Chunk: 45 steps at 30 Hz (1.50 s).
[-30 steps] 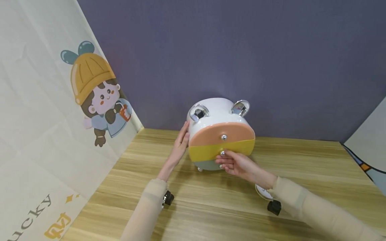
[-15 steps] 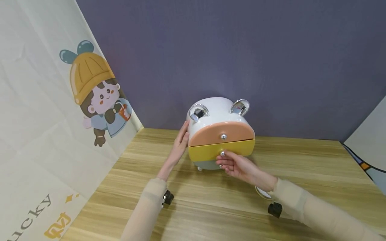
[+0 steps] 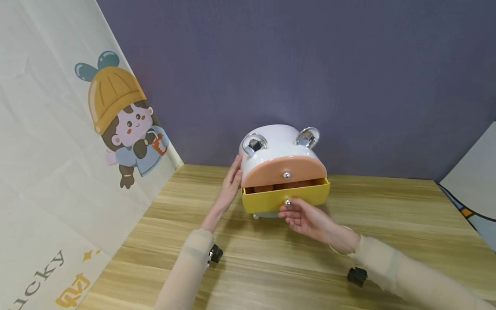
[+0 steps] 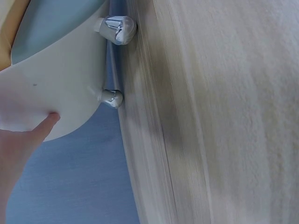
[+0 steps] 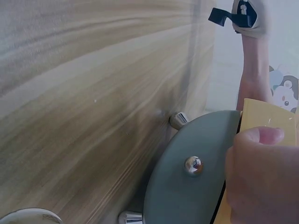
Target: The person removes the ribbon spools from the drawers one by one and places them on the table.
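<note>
A small white storage box (image 3: pixel 277 140) with chrome ears and short chrome feet stands on the wooden table. Its front has an orange top drawer (image 3: pixel 271 172), a yellow middle drawer (image 3: pixel 263 202) and a grey-green bottom drawer (image 5: pixel 187 196). The yellow one is pulled partly out, showing reddish-brown contents (image 3: pixel 263 188) of unclear kind. My right hand (image 3: pixel 308 218) pinches the yellow drawer's chrome knob (image 3: pixel 287 203) between thumb and fingers. With fingers extended, my left hand (image 3: pixel 228 189) rests against the box's left side; in the left wrist view one fingertip presses the white wall (image 4: pixel 65 88).
Behind the box rises a dark blue-grey wall (image 3: pixel 310 64). A pale cloth with a cartoon figure (image 3: pixel 131 125) borders the table (image 3: pixel 271 267) on the left, and a white panel (image 3: pixel 472 172) the right. A round pale disc (image 5: pixel 30 217) lies on the table near my right wrist.
The yellow drawer has come out from flush toward me, drawn by my right hand, and its inside now shows. My left hand has stayed against the box.
</note>
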Motion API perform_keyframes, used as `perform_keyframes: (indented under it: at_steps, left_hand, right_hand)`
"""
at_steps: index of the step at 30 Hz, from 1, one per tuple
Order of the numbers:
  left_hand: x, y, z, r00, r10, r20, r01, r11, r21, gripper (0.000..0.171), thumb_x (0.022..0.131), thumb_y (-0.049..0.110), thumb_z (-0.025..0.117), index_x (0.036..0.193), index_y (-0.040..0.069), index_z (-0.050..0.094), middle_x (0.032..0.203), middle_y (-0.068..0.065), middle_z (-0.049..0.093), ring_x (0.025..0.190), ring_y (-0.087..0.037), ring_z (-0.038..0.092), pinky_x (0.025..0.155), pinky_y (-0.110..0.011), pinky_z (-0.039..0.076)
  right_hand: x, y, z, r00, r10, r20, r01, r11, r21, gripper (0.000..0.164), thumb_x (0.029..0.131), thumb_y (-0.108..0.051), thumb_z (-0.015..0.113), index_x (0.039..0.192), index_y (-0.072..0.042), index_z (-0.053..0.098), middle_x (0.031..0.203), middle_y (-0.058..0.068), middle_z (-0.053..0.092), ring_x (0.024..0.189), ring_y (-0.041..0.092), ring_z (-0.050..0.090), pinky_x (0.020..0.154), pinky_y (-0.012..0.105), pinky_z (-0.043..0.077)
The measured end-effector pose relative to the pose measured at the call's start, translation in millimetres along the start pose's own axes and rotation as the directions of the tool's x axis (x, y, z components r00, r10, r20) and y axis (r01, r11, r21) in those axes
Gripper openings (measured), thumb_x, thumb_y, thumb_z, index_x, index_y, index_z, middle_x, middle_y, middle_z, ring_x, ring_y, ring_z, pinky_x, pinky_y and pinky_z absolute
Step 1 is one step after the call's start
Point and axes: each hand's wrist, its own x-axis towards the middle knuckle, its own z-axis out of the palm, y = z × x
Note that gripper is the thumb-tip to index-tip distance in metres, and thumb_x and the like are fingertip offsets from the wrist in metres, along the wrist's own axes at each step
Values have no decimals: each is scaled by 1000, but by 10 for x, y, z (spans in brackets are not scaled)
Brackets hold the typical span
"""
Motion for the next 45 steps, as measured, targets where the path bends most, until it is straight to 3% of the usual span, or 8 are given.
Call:
perform_keyframes:
  at_steps: [14,19,23,29,35,39,42,45]
  left_hand:
    - [-13,19,13,1000,-1,-9,1,1000,-2,49,109,27,35,157,33,26,169,2,11,157,-22,11,123,-58,25]
    - [-4,19,10,1000,-19,12,20,999,-40,51,109,23,34,159,29,23,170,0,7,156,-25,10,118,-60,32]
    - [-5,15,10,1000,-23,6,23,999,-37,51,109,23,34,159,27,24,169,0,7,156,-26,11,120,-59,30]
    - [-15,11,8,999,-32,-11,32,999,-17,49,109,30,35,157,35,26,169,5,11,155,-27,16,118,-58,34]
    - [-18,11,8,1000,-14,-14,14,1000,-11,50,109,28,36,158,31,26,169,-3,11,155,-29,15,121,-59,28]
    - [-45,108,2,1000,-21,-7,20,1000,-17,50,109,24,36,158,24,26,169,-7,10,156,-29,14,125,-57,21]
    - [-43,106,11,1000,-14,-16,13,1000,-7,51,108,35,36,158,28,26,169,-5,12,155,-30,15,124,-58,22]
    - [-21,-6,26,999,29,-32,-29,1000,10,55,105,49,37,157,33,27,169,-6,13,155,-33,16,122,-62,23]
  right_hand:
    - [-171,71,22,1000,16,27,-16,1000,-6,38,107,-34,39,95,-12,68,89,-3,75,79,4,68,71,13,55]
    - [-225,93,36,1000,19,22,-18,1000,-10,37,107,-33,40,94,-12,68,88,-2,75,78,4,67,71,13,55]
    - [-283,113,46,999,26,24,-25,999,-22,35,107,-32,41,94,-13,68,88,-3,74,78,4,67,71,13,55]
    - [-367,148,59,999,32,40,-31,999,-29,35,106,-33,42,94,-13,68,88,-4,74,78,3,67,72,12,55]
    - [-437,191,70,998,37,50,-36,999,-18,35,106,-32,42,93,-14,69,88,-6,74,78,2,66,73,12,55]
    - [-472,215,73,998,32,50,-31,999,-15,34,106,-32,42,94,-14,69,88,-6,74,78,2,66,72,12,54]
    - [-494,223,70,998,31,48,-30,999,-12,34,106,-33,43,94,-14,69,88,-6,73,79,2,66,72,12,54]
    - [-512,229,68,998,34,48,-33,999,-8,33,106,-33,43,94,-14,68,88,-6,73,79,2,66,72,12,54]
